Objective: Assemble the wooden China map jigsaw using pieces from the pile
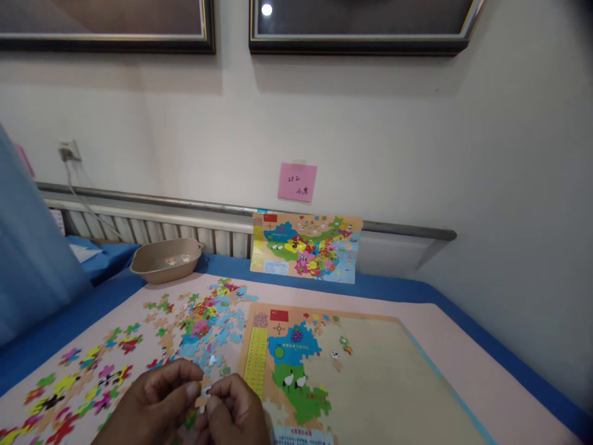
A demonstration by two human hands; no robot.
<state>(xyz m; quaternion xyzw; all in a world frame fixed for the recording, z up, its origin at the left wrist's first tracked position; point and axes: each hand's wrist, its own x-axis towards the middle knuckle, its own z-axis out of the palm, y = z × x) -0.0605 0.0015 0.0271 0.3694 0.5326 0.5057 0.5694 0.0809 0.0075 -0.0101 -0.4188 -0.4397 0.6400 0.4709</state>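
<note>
Fingers of both hands meet low in the view, at about 6 o'clock, and pinch one small puzzle piece [202,400] between them. The left hand [160,395] comes in from 7 o'clock with its thumb and first finger closed on the piece. The right hand [234,411] sits just beside it, knuckles up, fingers curled tight on the same piece. The piece is pale and tiny, so its picture is too small to tell, and I cannot tell which way its long side points. The right hand is the nearer one to the puzzle board [370,377], which lies just beside it toward 2 o'clock on the pink mat [463,346]. The board has only its left part filled, with blue and green shapes, and the rest is bare. Toward 11 o'clock from the hands lies a heap of loose pieces [204,321], and more bright ones [83,383] spread out toward 9 o'clock. Far off at 12 o'clock a finished map picture [306,247] leans on the wall, with a tan bowl [165,259] near it at 11 o'clock and a pink note [297,182] stuck above.
</note>
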